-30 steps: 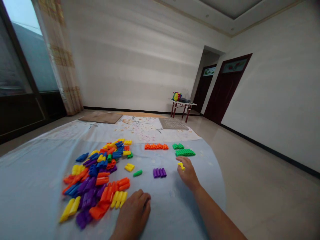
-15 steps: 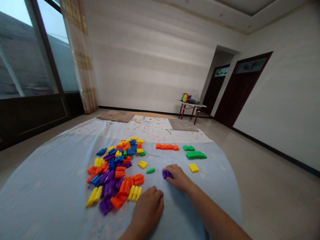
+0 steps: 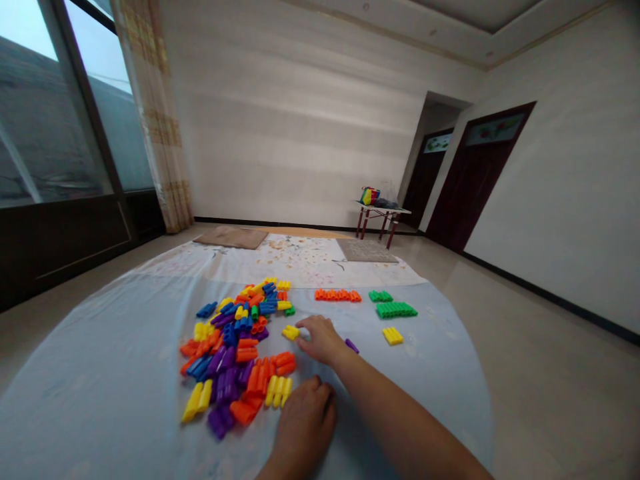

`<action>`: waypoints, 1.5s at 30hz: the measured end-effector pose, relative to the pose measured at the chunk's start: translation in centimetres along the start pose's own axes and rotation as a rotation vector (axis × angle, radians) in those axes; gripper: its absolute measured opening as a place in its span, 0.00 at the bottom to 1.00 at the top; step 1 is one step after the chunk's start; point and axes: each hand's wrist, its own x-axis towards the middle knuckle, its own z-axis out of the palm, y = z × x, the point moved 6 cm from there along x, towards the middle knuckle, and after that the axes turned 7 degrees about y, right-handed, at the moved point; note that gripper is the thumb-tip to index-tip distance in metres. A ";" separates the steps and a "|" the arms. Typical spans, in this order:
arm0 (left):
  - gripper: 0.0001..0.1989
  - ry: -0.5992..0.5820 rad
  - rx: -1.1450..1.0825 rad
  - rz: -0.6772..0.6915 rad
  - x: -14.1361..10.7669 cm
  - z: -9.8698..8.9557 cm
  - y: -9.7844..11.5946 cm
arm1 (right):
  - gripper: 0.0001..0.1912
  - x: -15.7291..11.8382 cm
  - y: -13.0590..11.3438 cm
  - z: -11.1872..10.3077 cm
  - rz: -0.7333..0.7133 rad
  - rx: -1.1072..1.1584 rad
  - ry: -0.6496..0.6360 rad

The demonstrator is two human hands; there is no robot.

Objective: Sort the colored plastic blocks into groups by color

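Observation:
My right hand point(image 3: 320, 341) reaches across the cloth, thumb and forefinger apart beside the right end of a yellow toy block point(image 3: 291, 332). Whether the fingertips touch it is hard to tell. A purple block point(image 3: 352, 345) shows partly from behind my right wrist. Closer to me, my left hand point(image 3: 306, 419) rests with curled fingers on the cloth, just right of some yellow tube-shaped blocks point(image 3: 279, 391). What those fingers hold, if anything, is hidden. Left of both hands spreads a heap of orange, purple, blue and yellow blocks point(image 3: 227, 383).
Across the round table's light blue cloth point(image 3: 115, 373) stand an orange row point(image 3: 337, 295), a long green row point(image 3: 396, 310), a shorter green group point(image 3: 380, 296) and a yellow group point(image 3: 393, 336). Two flat mats point(image 3: 231, 237) lie at the far edge. A small table point(image 3: 383, 208) stands beyond.
My right hand has let go of the purple blocks and moved left to the yellow block. The green piece there is now out of sight. My left hand has hardly moved.

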 end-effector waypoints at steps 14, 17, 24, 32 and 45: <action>0.14 -0.053 -0.058 0.024 0.3 -0.5 0.3 | 0.18 -2.4 5.7 -4.3 0.094 0.245 0.356; 0.15 -0.078 -0.045 0.011 0.4 -0.4 0.3 | 0.18 -6.1 11.8 -7.0 0.257 0.295 0.511; 0.15 -0.071 -0.037 0.003 0.7 -0.2 0.0 | 0.18 -11.4 22.9 -9.2 0.539 0.103 0.569; 0.15 -0.044 -0.021 -0.001 0.6 -0.2 -0.2 | 0.16 -12.3 25.3 -7.9 0.632 0.069 0.529; 0.14 -0.025 -0.046 -0.028 0.1 -0.8 0.6 | 0.15 -12.7 24.9 -7.8 0.528 0.085 0.572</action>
